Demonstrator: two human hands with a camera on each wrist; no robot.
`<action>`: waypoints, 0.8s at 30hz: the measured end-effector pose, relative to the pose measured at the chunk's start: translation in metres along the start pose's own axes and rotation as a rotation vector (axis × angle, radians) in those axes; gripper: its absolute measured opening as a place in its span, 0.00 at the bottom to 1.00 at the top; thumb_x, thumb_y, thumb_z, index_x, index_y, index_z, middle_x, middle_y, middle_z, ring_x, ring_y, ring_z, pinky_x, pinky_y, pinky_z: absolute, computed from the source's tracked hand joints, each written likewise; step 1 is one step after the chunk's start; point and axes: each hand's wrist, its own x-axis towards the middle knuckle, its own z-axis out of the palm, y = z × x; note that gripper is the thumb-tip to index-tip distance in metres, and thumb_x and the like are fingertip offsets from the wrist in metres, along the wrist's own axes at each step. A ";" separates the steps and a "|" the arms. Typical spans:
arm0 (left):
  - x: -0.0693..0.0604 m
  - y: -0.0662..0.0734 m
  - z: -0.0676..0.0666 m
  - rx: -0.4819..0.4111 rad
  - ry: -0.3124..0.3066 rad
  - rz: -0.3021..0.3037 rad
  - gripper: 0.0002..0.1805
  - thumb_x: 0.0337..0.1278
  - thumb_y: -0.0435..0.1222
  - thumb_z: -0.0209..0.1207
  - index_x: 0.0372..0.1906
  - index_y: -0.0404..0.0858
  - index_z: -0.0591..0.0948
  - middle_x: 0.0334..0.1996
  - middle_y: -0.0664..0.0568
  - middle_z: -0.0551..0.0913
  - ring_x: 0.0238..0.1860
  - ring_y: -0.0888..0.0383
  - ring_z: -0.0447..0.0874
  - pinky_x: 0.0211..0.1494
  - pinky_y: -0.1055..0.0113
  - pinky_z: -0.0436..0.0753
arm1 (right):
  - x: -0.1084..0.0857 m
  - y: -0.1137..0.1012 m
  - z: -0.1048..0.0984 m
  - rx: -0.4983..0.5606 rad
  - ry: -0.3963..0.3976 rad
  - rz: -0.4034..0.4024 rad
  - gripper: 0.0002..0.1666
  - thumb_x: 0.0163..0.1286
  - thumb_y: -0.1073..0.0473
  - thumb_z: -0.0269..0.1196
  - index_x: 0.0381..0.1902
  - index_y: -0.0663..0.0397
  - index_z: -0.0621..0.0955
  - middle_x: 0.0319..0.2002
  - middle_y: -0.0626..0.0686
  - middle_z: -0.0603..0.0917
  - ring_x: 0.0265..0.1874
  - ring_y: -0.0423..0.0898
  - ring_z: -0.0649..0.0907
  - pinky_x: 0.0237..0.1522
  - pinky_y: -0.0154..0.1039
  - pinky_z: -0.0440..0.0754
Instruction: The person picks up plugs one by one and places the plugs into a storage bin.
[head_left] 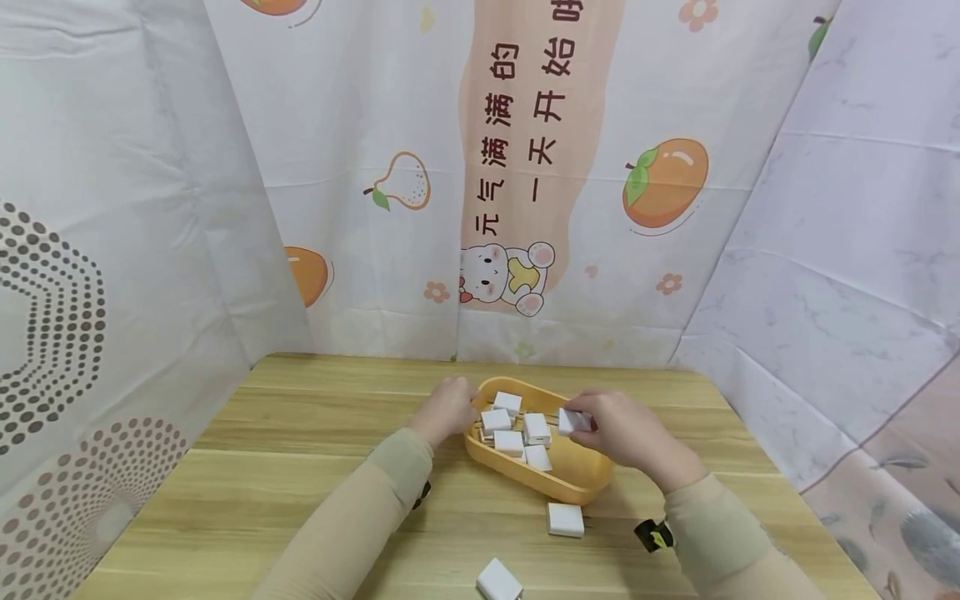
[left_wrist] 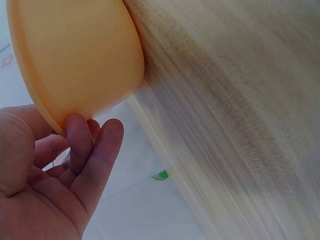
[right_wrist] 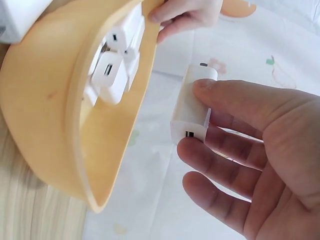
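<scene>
A yellow-orange plastic bin (head_left: 538,482) stands on the table with several white USB chargers (head_left: 508,442) heaped toward its left side. At the bin's left end, my left hand (head_left: 448,410) pinches the rim between thumb and fingers; the left wrist view shows this grip on the bin wall (left_wrist: 80,55). Over the right part of the bin, my right hand (head_left: 628,432) holds one white USB charger (right_wrist: 192,102) between thumb and fingertips. Its port faces the right wrist camera, and a metal prong shows at the far end.
One white charger (head_left: 566,519) lies on the table just in front of the bin. Another charger (head_left: 498,579) lies nearer the front edge. The wooden table (head_left: 285,450) is bordered by printed curtains (head_left: 360,267) at the back and sides.
</scene>
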 end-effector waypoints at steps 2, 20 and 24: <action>0.000 0.000 0.000 -0.010 -0.003 -0.003 0.21 0.62 0.28 0.62 0.61 0.32 0.83 0.61 0.45 0.81 0.62 0.49 0.79 0.55 0.61 0.80 | 0.001 0.005 0.001 0.005 -0.005 0.019 0.18 0.58 0.60 0.77 0.47 0.55 0.88 0.40 0.49 0.86 0.28 0.41 0.78 0.30 0.39 0.79; -0.001 0.001 0.002 -0.016 -0.011 -0.016 0.21 0.64 0.28 0.61 0.62 0.32 0.81 0.62 0.45 0.80 0.65 0.48 0.76 0.55 0.62 0.80 | 0.012 0.039 0.005 0.027 -0.055 0.132 0.19 0.60 0.57 0.75 0.49 0.56 0.87 0.41 0.50 0.87 0.33 0.44 0.82 0.38 0.47 0.83; -0.001 0.001 0.001 -0.019 -0.009 -0.026 0.21 0.64 0.28 0.61 0.62 0.32 0.81 0.62 0.46 0.80 0.66 0.49 0.76 0.57 0.62 0.79 | 0.013 0.042 0.006 0.022 -0.051 0.134 0.19 0.60 0.57 0.76 0.48 0.55 0.88 0.40 0.50 0.87 0.32 0.44 0.82 0.37 0.47 0.82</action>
